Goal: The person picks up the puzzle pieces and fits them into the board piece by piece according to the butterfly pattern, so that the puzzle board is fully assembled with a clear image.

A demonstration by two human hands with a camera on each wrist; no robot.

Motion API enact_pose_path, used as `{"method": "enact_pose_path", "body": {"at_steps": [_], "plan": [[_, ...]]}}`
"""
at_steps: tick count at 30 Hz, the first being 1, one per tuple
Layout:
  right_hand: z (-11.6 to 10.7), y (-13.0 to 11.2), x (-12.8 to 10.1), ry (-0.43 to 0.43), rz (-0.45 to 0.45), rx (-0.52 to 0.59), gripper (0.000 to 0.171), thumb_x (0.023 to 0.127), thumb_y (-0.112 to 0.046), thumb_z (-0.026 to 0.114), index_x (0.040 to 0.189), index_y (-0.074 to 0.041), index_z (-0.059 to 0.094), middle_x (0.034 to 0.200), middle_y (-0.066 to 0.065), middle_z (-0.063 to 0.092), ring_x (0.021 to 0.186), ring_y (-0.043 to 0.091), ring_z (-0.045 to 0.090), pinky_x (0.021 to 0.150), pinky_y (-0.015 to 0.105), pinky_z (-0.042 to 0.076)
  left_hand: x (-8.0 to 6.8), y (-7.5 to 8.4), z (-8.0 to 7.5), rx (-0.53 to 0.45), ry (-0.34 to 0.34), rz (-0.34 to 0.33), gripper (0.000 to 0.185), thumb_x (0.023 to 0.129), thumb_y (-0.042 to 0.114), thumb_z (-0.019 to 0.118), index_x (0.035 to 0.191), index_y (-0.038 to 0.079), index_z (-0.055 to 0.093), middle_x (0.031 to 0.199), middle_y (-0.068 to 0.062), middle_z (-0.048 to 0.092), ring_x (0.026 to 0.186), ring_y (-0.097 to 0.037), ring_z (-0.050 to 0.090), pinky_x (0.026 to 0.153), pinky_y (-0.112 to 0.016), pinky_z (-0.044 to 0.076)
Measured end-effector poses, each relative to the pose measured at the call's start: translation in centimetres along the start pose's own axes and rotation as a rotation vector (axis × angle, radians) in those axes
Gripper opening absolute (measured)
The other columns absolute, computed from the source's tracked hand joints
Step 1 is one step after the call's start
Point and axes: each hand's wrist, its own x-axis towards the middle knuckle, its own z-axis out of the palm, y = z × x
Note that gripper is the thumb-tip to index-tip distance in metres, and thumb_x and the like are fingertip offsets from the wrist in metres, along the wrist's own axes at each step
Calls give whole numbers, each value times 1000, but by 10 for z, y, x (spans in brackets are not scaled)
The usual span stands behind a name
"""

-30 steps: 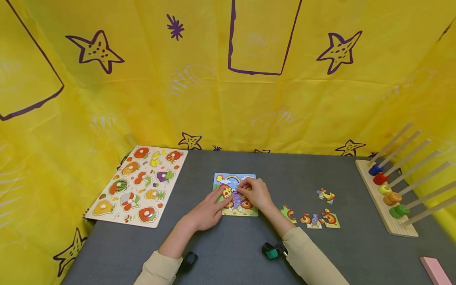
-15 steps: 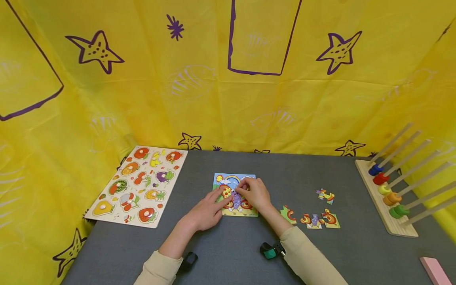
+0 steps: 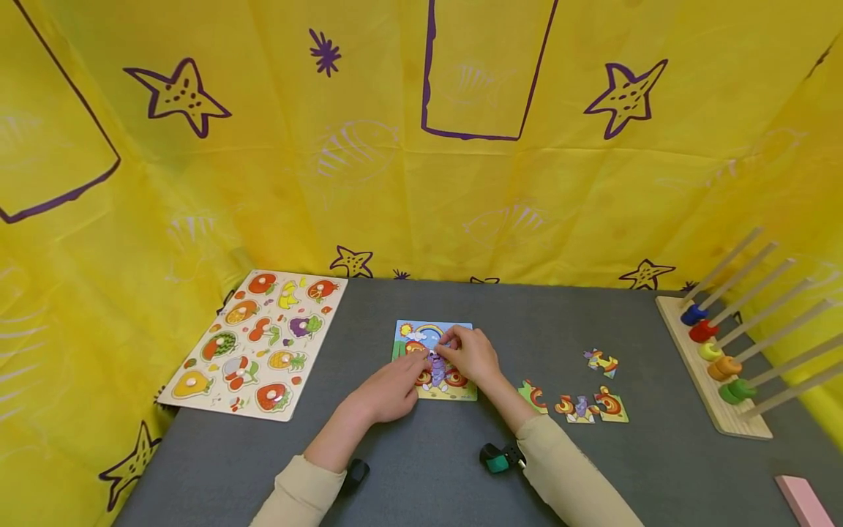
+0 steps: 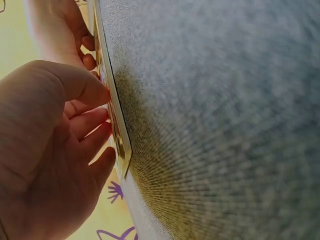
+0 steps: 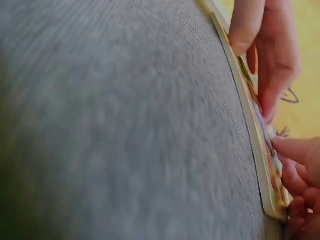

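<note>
A small square jigsaw board with a purple butterfly, rainbow and sun lies flat on the dark table. My right hand is over its upper right part, thumb and forefinger pinching a small puzzle piece mostly hidden by the fingers. From the left, my left hand reaches onto the board, its fingertips close to the right fingers. In the left wrist view, the left thumb and fingers touch the board's face, loosely bent. Right of the board lie loose pieces: a green one, a butterfly-body one, a red-yellow one.
Farther back lies another loose piece. A fruit peg puzzle is at the left. At the right stands a wooden peg rack with coloured rings; a pink block sits near the front right. A yellow curtain closes the back.
My left hand has slid right and slightly up across the board, its fingers now closer to the right hand's. The right hand stays nearly in place at the piece.
</note>
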Motion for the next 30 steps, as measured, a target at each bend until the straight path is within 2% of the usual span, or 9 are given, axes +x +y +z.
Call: {"method": "enact_pose_path", "body": {"at_steps": [6, 10, 14, 18, 23, 26, 30], "plan": [[-12, 17, -3, -58, -116, 151, 11, 81, -21, 71, 91, -16, 69, 69, -9, 58, 66, 10, 47, 61, 27, 36, 3, 1, 1, 8, 9, -12, 45, 86, 7, 50, 130, -1, 46, 140, -16, 38, 131, -28, 33, 106, -38, 27], [-25, 30, -11, -29, -61, 266, 10, 85, -19, 67, 94, -16, 69, 77, -5, 63, 68, 11, 54, 62, 27, 42, 4, 3, 1, 33, -7, -45, 49, 87, 10, 50, 135, 2, 43, 141, -14, 37, 131, -26, 33, 105, -38, 28], [-42, 48, -22, 17, 9, 319, 12, 86, -24, 65, 96, -17, 69, 84, -3, 65, 74, 13, 57, 66, 28, 45, 4, 5, 0, 37, -24, -67, 51, 88, 11, 49, 138, 5, 41, 142, -12, 36, 131, -26, 32, 105, -40, 29], [-62, 71, -34, 68, 16, 281, 15, 86, -27, 65, 97, -18, 68, 84, -3, 64, 73, 11, 56, 65, 25, 45, 3, 5, 1, 20, -20, -66, 51, 89, 12, 48, 139, 6, 40, 143, -13, 35, 132, -27, 30, 104, -43, 30], [-90, 102, -52, 154, -20, 135, 14, 85, -24, 67, 96, -15, 68, 78, -2, 60, 66, 12, 52, 60, 25, 40, 3, 4, 2, -5, -9, -64, 50, 89, 12, 48, 139, 9, 40, 143, -13, 34, 132, -28, 29, 103, -47, 30], [-109, 120, -63, 204, -10, 38, 17, 83, -21, 68, 97, -12, 68, 84, 4, 60, 71, 17, 52, 65, 32, 38, 3, 3, 3, -15, -8, -61, 51, 89, 12, 48, 139, 9, 40, 142, -12, 34, 132, -28, 29, 103, -47, 29], [-133, 141, -75, 231, 27, -50, 27, 82, -20, 69, 103, -4, 65, 100, 20, 59, 90, 34, 49, 78, 48, 34, 3, 2, 4, -26, -9, -54, 51, 90, 11, 47, 140, 9, 39, 142, -12, 34, 132, -28, 29, 103, -48, 29]]}}
